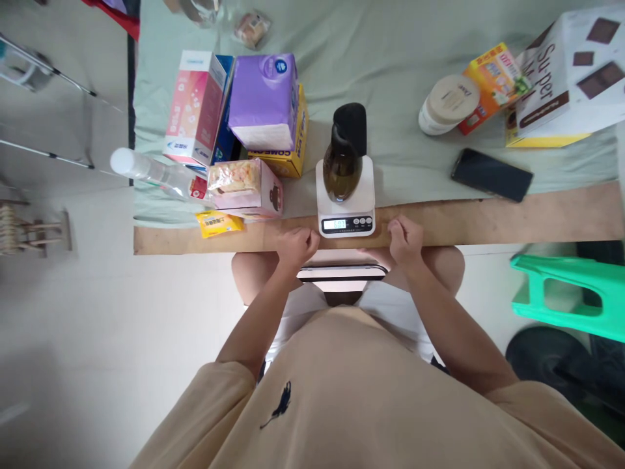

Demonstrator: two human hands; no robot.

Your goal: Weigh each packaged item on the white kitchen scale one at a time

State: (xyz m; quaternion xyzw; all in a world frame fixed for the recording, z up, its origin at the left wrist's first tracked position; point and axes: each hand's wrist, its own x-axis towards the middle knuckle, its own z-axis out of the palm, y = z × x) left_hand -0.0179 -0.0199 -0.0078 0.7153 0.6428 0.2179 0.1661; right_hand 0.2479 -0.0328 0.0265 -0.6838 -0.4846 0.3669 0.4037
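Observation:
A white digital kitchen scale [370,185] stands at the table's front edge, its lit display showing what looks like 607. On its platform sits a dark olive bottle [342,172] with a black top [349,124]. My left hand [297,247] rests as a closed fist on the table edge, just left of the scale and apart from it. To the right of the scale, my right hand [406,239] is likewise curled shut on the edge. Neither hand touches the bottle, and nothing shows in either fist.
Left of the scale are a purple tissue pack [261,98], a pink box [193,107], a clear bottle [166,176], a snack box [254,189] and a yellow packet [219,224]. Rightward lie a phone [492,174], a lidded jar [449,104], an orange box [498,81] and a large carton [576,71].

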